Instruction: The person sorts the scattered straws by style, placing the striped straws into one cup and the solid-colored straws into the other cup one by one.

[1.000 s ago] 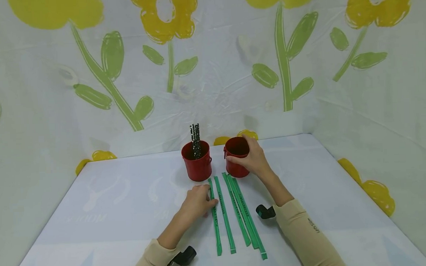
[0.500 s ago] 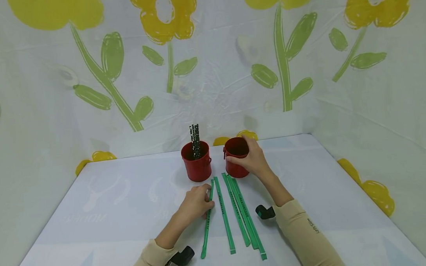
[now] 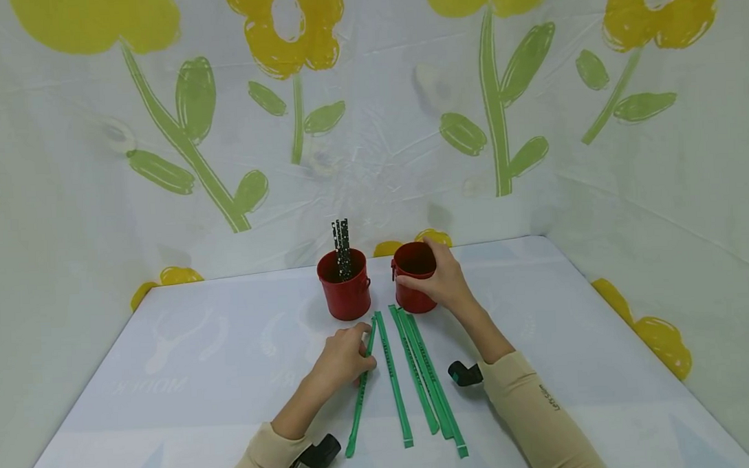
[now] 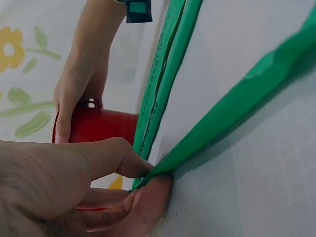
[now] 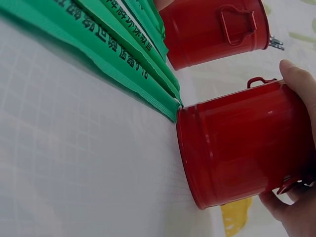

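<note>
With spotted straws (image 3: pixel 344 259) already in one bucket (image 3: pixel 347 302), left hand (image 3: pixel 338 359) pinches a green strip (image 3: pixel 356 419), right hand (image 3: pixel 443 280) grips another bucket (image 3: pixel 414 299), and more strips (image 3: pixel 395 385) remain

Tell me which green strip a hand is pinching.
The leftmost green strip in the head view, pinched by the left hand; its near end slants left, while the other green strips slant right.

Red buckets (image 3: pixel 346 301), green black-lettered strips (image 3: pixel 392 378), white-speckled black straws (image 3: pixel 345 252), beige sleeves (image 3: pixel 535 414)
</note>
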`<action>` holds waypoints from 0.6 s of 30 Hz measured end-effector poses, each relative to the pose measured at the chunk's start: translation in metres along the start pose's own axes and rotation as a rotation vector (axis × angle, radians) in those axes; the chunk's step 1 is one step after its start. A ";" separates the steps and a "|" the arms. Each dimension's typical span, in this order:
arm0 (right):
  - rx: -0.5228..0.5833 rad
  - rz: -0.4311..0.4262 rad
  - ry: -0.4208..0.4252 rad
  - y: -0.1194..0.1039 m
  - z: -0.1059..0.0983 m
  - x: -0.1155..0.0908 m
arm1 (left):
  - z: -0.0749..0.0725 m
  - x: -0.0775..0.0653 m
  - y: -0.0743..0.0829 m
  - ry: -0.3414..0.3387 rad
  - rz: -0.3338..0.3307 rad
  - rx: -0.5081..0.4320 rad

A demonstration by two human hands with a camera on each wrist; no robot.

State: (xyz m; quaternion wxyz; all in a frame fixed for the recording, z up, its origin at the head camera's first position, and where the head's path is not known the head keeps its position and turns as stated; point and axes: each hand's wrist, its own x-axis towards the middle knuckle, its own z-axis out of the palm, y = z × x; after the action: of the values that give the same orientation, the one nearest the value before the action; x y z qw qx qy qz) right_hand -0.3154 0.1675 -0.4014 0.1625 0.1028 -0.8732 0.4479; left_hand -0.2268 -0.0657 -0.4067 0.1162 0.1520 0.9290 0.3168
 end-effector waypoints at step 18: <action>-0.008 0.012 -0.006 0.002 0.000 0.000 | -0.002 0.002 0.002 -0.010 -0.026 -0.006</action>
State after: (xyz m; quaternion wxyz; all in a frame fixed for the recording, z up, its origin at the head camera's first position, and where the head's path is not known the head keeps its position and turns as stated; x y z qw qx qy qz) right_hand -0.3162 0.1685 -0.4031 0.1576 0.0984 -0.8760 0.4451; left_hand -0.2288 -0.0647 -0.4042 0.1252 0.1410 0.9294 0.3172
